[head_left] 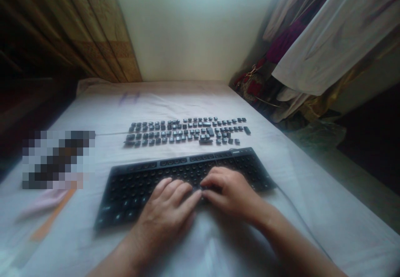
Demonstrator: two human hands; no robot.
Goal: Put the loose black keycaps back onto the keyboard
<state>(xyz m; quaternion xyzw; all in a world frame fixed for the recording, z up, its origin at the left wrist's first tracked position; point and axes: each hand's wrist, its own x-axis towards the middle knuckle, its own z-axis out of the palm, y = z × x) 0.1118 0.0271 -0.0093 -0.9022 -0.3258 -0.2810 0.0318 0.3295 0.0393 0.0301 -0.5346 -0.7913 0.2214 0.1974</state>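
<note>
A black keyboard (131, 185) with its keycaps taken off lies on a white cloth-covered table (300, 185). Behind it, several loose black keycaps (187, 131) lie in rows. My left hand (168, 210) rests on the keyboard's middle front, fingers stretched forward and together. My right hand (231, 191) lies beside it, fingers curled toward the left, fingertips pinched near a small dark piece at the keyboard's centre; I cannot make out what it grips. The picture is blurred by motion.
A pixelated patch (58, 158) covers something at the left. A pink object (43, 202) and an orange strip (53, 216) lie below it. Curtains (103, 39) hang at the back left, clothes (328, 39) at the right. The keyboard's cable (290, 204) runs off right.
</note>
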